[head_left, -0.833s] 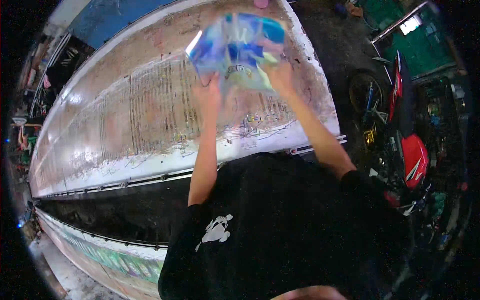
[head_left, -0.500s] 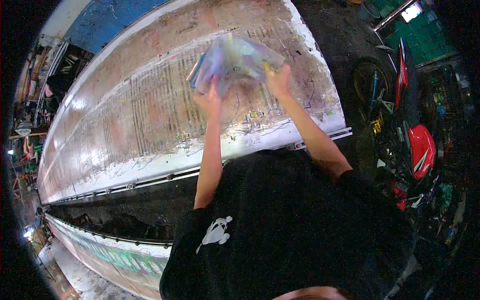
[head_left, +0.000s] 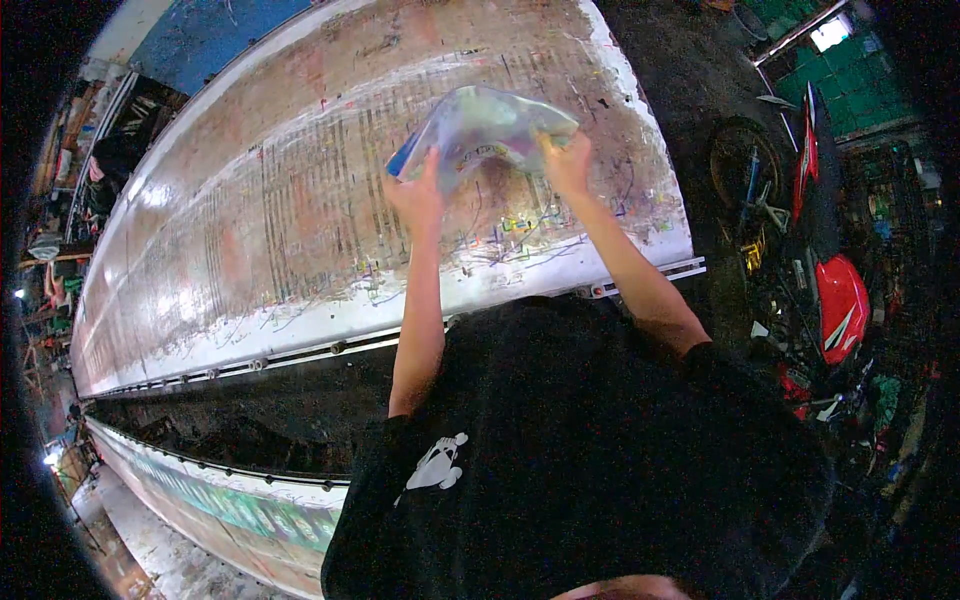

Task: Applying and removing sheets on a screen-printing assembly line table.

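Note:
Between my two hands, a pale, shiny, translucent sheet (head_left: 478,108) is held bent into an arch above the table. Its left end shows a blue patch, and dark marks lie along its inner curve. My left hand (head_left: 416,195) grips the near left end, fingers closed with the thumb side pointing up. On the other end, my right hand (head_left: 566,165) pinches the sheet's near right corner, where a bit of yellow shows. Under both hands lies a long, paint-stained table (head_left: 330,215) with a white edge. Whether the sheet is plastic film or a bag I cannot tell.
A metal rail (head_left: 338,348) with bolts runs along the table's near side. Beyond a dark gap at lower left stands a second long table (head_left: 215,492). A red and black motorbike (head_left: 840,305) is parked at right, with a wheel (head_left: 745,160) behind it.
The sheet has gone from blurred and bunched to a clearer, wider arch, its top slightly lower. Both hands keep their grip; the right one has shifted slightly right and nearer.

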`<state>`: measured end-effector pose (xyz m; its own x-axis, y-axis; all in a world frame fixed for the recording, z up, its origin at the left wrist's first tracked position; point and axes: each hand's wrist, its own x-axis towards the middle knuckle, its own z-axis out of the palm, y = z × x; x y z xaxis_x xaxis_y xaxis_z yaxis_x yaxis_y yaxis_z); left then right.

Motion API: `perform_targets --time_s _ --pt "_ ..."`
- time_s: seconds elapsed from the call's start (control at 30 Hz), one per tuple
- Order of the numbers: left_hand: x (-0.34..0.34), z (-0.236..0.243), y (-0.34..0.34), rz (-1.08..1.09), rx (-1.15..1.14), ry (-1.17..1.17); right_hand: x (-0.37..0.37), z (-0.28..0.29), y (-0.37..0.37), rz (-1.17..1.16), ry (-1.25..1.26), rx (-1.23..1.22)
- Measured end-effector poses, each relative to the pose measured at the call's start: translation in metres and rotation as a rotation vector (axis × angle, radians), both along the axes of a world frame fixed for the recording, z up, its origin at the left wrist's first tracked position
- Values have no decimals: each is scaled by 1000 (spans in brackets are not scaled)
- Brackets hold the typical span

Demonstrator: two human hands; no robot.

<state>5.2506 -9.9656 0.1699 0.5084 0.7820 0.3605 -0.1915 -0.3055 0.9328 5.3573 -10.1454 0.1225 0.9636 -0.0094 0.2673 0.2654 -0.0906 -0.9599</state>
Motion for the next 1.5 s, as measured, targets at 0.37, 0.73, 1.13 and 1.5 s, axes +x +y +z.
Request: perform_targets --time_s 0.37,0.73,1.13,1.5 --pt "-10 0 -15 -100 -113 29 -24 10 -4 -20 69 -44" --pt "-30 -16 -21 -30 -134 229 -40 -7 -1 67 180 -13" --pt "27 137 -3 -307 1178 404 -28 -39 -21 -11 171 -7" --pt "78 111 8 -773 1046 809 -4 -58 -37 0 187 89"
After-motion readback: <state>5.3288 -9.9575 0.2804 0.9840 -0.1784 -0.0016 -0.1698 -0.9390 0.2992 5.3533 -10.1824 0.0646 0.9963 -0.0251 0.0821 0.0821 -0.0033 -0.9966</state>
